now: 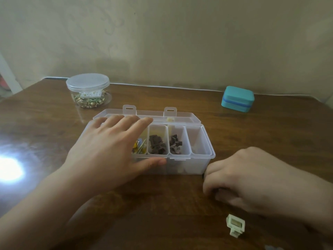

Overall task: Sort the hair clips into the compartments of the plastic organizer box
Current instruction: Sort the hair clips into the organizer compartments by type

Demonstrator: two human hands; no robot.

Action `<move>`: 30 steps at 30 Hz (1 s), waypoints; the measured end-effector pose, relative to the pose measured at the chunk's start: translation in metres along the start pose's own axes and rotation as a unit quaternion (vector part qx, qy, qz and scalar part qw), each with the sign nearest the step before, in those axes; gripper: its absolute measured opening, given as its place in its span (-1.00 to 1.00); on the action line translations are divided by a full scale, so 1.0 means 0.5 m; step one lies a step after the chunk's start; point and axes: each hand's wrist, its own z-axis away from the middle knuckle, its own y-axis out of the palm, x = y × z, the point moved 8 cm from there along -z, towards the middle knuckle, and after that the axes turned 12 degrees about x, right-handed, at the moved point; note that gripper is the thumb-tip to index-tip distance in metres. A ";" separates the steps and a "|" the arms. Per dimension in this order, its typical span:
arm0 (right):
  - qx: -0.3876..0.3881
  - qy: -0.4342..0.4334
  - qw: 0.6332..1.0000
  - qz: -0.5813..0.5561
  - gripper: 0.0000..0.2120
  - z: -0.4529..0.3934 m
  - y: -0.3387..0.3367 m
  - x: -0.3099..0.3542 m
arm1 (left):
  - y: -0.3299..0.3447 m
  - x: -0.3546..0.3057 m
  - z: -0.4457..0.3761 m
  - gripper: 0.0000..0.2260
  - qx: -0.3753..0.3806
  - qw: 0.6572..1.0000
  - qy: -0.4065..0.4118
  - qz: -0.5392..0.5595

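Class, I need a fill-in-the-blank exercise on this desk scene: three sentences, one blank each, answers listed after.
1. The lid of the organizer box is ____.
2. The round jar at the back left has its lid ____.
3. The left hand lies spread over the box, while the right hand is curled on the table beside a loose ____ hair clip.

Missing words: open; on; cream

Left hand (108,150) spread over open organizer box (203,165), right hand (239,179) curled beside it, cream clip (235,226) on table (162,204)
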 end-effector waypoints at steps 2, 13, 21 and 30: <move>-0.007 0.008 1.000 -0.002 -0.77 -0.005 -0.002 -0.002 | 0.000 0.000 0.000 -0.15 0.003 1.000 -0.001 0.001; 0.021 0.071 0.996 -0.042 -0.63 0.036 -0.014 -0.058 | 0.004 0.004 -0.003 -0.15 0.000 1.000 0.002 -0.004; 0.008 0.044 0.999 -0.024 -0.74 0.023 -0.004 -0.036 | 0.006 0.005 -0.003 -0.15 -0.002 1.000 0.003 -0.004; -0.141 -0.010 0.974 -0.179 -0.81 0.064 -0.084 -0.054 | 0.004 0.004 -0.003 -0.14 -0.004 1.000 0.003 -0.001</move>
